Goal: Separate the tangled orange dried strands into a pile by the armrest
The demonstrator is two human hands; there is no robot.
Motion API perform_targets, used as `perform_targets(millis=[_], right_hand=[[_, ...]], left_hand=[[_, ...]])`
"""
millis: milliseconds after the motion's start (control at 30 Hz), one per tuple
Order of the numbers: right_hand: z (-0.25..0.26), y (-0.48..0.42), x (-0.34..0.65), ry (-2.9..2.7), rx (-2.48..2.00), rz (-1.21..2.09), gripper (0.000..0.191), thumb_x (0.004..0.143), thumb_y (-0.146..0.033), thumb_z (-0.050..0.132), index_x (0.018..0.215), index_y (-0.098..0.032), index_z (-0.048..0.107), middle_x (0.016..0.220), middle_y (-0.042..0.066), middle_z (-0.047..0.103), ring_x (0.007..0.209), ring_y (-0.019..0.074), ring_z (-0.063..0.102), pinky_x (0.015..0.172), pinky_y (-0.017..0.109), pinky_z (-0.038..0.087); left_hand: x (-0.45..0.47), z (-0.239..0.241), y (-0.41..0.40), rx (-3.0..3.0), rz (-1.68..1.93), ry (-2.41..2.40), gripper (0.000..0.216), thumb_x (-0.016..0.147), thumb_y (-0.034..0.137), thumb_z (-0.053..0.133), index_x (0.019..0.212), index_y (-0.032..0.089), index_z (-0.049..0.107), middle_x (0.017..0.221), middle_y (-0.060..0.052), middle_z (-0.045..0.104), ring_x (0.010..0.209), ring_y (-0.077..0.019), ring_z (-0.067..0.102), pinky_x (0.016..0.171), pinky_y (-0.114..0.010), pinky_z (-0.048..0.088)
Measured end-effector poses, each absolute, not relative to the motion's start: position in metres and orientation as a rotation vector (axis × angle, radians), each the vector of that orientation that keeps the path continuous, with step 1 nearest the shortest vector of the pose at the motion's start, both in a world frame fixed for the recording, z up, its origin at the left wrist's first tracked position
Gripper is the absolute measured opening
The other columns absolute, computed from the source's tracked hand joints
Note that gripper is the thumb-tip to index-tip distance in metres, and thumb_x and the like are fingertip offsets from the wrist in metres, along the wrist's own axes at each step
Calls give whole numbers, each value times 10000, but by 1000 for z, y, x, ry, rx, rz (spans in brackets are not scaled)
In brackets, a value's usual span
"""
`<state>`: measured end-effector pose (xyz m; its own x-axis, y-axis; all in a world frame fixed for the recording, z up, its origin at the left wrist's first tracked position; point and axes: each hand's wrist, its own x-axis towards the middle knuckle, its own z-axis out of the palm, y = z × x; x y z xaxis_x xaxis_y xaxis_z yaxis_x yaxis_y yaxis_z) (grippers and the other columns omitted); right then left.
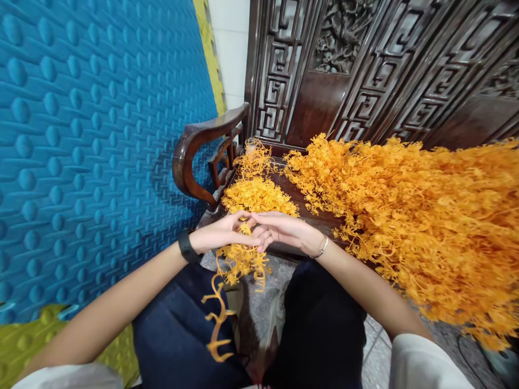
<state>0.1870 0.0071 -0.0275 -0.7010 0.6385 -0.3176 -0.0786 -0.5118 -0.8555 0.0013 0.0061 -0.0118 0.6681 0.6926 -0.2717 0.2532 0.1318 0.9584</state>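
My left hand [225,231], with a dark band at its wrist, has its thumb and fingers closed around a bunch of orange, branching plastic-like strands [239,263]. The bunch hangs below the palm, and one long forked strand dangles over my left thigh. At the fingertips my right hand [286,229], wearing a thin bracelet, meets the left. Its fingers are curled in, and what they pinch is hidden. Just beyond both hands, a small heap of the same orange strands [259,195] lies on the dark wooden seat [326,220].
A large mound of orange strands [438,216] covers the right side. A curved wooden armrest [211,127] rises at the left of the seat, before a carved wooden backrest [318,105]. Blue textured foam matting [93,151] spreads along the left.
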Motion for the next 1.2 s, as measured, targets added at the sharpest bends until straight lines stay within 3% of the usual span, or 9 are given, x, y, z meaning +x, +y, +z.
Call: perform_targets(millis=[133, 267, 467, 633, 833, 1200], right_hand=[[-29, 6, 185, -1334, -916, 2221, 329, 722, -331, 686, 938, -92, 625, 714, 68, 709, 577, 117, 670, 593, 224, 552], [-32, 0, 175, -1394, -1019, 2051, 274, 645, -289, 737, 837, -133, 619, 575, 10, 670, 488, 106, 631, 514, 216, 524], [-33, 1, 171, -1380, -1080, 1586, 248, 601, -315, 753, 705, -162, 586, 511, -37, 607, 444, 83, 567, 470, 206, 465], [-36, 8, 172, -1212, -1085, 1475, 243, 573, -296, 762, 646, -160, 573, 634, -44, 592, 576, 64, 555, 603, 222, 463], [-45, 13, 165, -1092, -1066, 1418, 240, 571, -265, 732, 615, -157, 522, 589, -52, 553, 579, 64, 513, 626, 222, 404], [-47, 35, 150, -759, -1077, 1200, 199, 569, -202, 634, 587, -184, 437, 598, -54, 469, 586, 81, 455, 612, 243, 429]], left_hand=[[-4, -22, 9, 1414, 361, 768, 597, 634, 179, 708, 1145, 169, 398, 978, -42, 593, 878, -158, 584, 842, -344, 420], [-5, -26, 9, 1402, 360, 721, 620, 628, 152, 700, 1158, 174, 379, 931, -47, 620, 848, -165, 608, 823, -360, 439], [-5, -28, 9, 1355, 480, 889, 306, 600, 149, 660, 833, 171, 463, 776, 13, 583, 701, -105, 556, 720, -274, 426], [-5, -26, 7, 1448, 471, 915, 117, 702, 249, 543, 779, 172, 501, 723, 18, 541, 661, -112, 488, 660, -259, 392], [3, -40, 7, 1660, 625, 983, 279, 801, 420, 473, 701, 163, 510, 668, 26, 455, 651, -118, 413, 638, -258, 336], [25, -37, 15, 1418, 822, 1009, 265, 717, 409, 552, 632, 167, 486, 593, 44, 400, 560, -97, 377, 538, -229, 321]])
